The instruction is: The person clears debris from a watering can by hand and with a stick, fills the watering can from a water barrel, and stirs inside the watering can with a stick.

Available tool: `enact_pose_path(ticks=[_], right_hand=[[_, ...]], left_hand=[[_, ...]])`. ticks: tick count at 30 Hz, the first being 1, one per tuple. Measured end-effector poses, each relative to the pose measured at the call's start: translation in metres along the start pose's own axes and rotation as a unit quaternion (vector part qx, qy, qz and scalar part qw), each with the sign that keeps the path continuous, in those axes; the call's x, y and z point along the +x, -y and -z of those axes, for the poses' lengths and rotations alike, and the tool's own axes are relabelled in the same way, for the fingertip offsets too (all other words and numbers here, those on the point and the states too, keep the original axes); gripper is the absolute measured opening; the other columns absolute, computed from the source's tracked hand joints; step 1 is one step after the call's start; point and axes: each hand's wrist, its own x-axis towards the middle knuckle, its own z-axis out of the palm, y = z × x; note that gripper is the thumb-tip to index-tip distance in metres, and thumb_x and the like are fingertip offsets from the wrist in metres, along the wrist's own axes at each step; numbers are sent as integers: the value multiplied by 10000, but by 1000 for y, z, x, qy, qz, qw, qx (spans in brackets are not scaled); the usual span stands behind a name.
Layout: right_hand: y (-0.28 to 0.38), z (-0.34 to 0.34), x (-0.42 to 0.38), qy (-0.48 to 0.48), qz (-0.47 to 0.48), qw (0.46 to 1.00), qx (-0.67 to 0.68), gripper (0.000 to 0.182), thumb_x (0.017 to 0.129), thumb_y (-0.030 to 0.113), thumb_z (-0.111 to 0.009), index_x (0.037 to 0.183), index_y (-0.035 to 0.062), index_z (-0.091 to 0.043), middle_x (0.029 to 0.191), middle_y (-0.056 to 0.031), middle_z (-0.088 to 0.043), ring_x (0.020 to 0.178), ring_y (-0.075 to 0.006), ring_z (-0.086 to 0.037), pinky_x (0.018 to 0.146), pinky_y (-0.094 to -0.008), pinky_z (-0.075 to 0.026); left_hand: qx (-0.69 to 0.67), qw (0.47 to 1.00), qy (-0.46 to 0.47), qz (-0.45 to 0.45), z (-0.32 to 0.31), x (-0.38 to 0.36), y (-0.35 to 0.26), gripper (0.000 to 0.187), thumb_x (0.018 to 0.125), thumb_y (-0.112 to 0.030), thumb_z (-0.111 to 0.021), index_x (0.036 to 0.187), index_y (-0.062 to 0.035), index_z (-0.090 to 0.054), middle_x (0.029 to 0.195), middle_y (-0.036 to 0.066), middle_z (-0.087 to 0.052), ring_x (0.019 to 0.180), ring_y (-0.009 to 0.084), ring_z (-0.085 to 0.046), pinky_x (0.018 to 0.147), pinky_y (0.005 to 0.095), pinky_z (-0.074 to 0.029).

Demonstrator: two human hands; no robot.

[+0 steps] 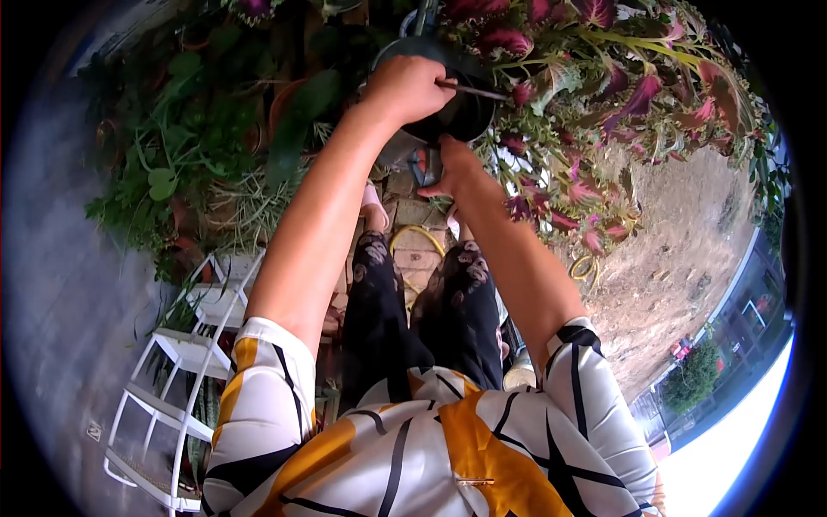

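Left hand (409,89) grips a stick (475,90) over the pot (472,122) at twelve o'clock; right hand (458,171) at its six-o'clock side, grip unclear; stick probably light, stiff; hold one end.

The pot (472,122) is black, leaves (639,105) magenta and green, trousers (372,274) black with flowers.

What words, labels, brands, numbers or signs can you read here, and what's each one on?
No words, labels, brands, numbers or signs can be read.
The small pale mark on the grey ground beside the white stepladder is too small and blurred to tell.
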Motion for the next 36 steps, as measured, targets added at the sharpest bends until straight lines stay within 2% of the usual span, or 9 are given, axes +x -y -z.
enact_pose_path(ticks=[9,12,14,18,20,24,27,30,36], right_hand=[[4,19,23,1,0,1000,-14,301,862,338,-339,1019,111,-460,809,-50,-568,707,-211,-528,752,-647,-359],[3,22,19,-3,1,1000,-16,307,859,349,-345,1023,119,-462,801,-44,-576,706,-212,-537,736,-649,-365],[4,23,13,-13,-12,1000,-3,293,870,353,-359,978,111,-482,762,-43,-558,681,-217,-512,789,-653,-340],[1,28,13,-10,3,1000,-8,278,871,339,-359,982,120,-490,761,-41,-558,685,-220,-518,773,-662,-343],[-4,31,16,9,19,1000,-19,318,877,376,-337,1024,126,-468,793,-48,-586,694,-222,-538,722,-654,-365],[-21,36,38,60,29,998,-18,311,897,368,-305,1008,128,-469,773,-42,-582,689,-216,-535,716,-647,-371],[-21,35,29,93,33,994,45,285,915,327,-277,915,136,-488,714,-26,-553,643,-193,-507,723,-641,-367],[-11,27,6,83,19,991,104,293,918,325,-278,890,136,-499,703,-22,-550,637,-190,-501,726,-641,-364],[19,26,-18,85,3,986,145,273,930,345,-306,999,115,-436,776,-23,-544,681,-179,-497,823,-641,-341]], left_hand=[[15,1000,-2,22,-4,6,-14,226,742,-269,-626,660,-60,-602,623,143,-571,613,326,-562,545,376,-433],[-2,1000,-3,11,-7,5,-17,202,727,-260,-633,675,-67,-610,651,144,-584,646,324,-576,564,383,-447],[0,999,23,44,-7,5,-19,140,682,-236,-632,741,-111,-654,730,119,-622,706,292,-604,638,384,-484],[0,1000,8,15,-9,5,-23,177,718,-253,-628,686,-79,-619,673,131,-600,657,316,-589,590,388,-466],[20,1000,8,19,-13,2,-23,200,718,-265,-630,646,-79,-605,656,125,-596,640,314,-585,580,395,-465],[37,998,-29,-47,-17,-4,-30,208,715,-244,-615,595,-78,-581,634,120,-590,624,307,-580,588,409,-458],[65,994,-29,-77,-18,-4,-38,201,715,-207,-596,575,-66,-568,629,108,-593,647,286,-579,647,388,-428],[76,990,-46,-108,-13,6,-47,202,712,-210,-600,573,-68,-569,622,110,-591,650,283,-581,639,384,-428],[70,986,-55,-139,-6,48,-65,201,708,-214,-610,584,-58,-583,600,112,-586,619,293,-581,609,397,-436]])
